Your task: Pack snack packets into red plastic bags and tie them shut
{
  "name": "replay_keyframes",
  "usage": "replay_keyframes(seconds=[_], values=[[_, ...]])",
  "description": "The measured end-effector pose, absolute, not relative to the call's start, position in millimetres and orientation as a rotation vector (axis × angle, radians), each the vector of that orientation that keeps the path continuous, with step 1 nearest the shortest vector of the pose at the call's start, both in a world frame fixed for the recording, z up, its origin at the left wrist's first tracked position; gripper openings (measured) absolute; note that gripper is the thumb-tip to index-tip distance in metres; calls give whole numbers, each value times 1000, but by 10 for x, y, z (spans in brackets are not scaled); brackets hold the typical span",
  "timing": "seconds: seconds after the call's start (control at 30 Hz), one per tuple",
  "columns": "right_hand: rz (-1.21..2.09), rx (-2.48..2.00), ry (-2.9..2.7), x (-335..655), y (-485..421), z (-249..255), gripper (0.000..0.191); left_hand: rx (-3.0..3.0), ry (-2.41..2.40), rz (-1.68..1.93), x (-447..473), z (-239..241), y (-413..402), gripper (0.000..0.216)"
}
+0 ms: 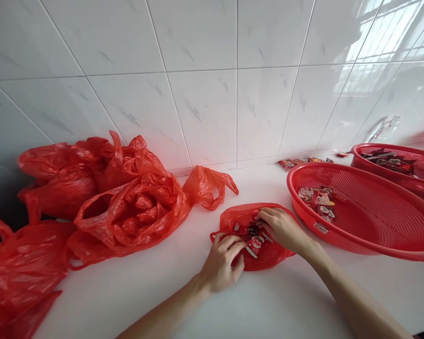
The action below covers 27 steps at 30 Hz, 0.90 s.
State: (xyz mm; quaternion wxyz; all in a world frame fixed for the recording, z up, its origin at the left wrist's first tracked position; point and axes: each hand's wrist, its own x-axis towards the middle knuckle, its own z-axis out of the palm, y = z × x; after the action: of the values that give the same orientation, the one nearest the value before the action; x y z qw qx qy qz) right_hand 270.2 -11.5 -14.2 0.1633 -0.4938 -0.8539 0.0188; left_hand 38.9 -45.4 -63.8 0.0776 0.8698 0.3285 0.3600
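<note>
Head view, the only one. A small flat red thin-plastic bag [257, 238] lies on the white counter [155, 292], just in front of the near rim of a large round red perforated plastic basket [367, 216]. Both hands are on the bag.

Left hand [223, 263]: fingers curled over the bag's near-left edge, pinning the film to the counter. Right hand [284, 229]: fingers bent down into the bag's top, among the small red-and-dark wrapped sweets [255, 235] lying on or in it. Whether those fingers have pinched a sweet or only press on the heap, I cannot tell.

Handling, as I judge it: the bag is very light, limp and slick; it will crumple and slide unless held down, and the film could tear if tugged hard. Best taken at the open edge or by gathering the film. The sweets look small, light and glossy-wrapped, apt to slip, so better scooped or pinched singly.

Look: bag translucent red, wrinkled, nearly flat, lightly filled.

Around: a few more wrapped sweets in the basket; a second red basket [399, 165] behind it to the right, also holding some. Left, a heap of crumpled red plastic bags [120, 207] against the white tiled wall [205, 84].
</note>
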Motion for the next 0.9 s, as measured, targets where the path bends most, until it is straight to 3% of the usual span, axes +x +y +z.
replay_keyframes(seconds=[0.33,0.63,0.8,0.9], values=[[241,-1431,-2383,2684,-99,-205,19,2530,1088,1109,392,-633,-416,27],[142,-1573,-2186,2692,-102,-256,21,2492,1076,1066,372,-666,-409,26],[504,-1434,-2016,2633,-119,-190,18,2417,1055,1041,343,-651,-415,29],[778,-1286,-1941,2607,-169,-107,17,2200,1098,1065,324,-614,-430,46]])
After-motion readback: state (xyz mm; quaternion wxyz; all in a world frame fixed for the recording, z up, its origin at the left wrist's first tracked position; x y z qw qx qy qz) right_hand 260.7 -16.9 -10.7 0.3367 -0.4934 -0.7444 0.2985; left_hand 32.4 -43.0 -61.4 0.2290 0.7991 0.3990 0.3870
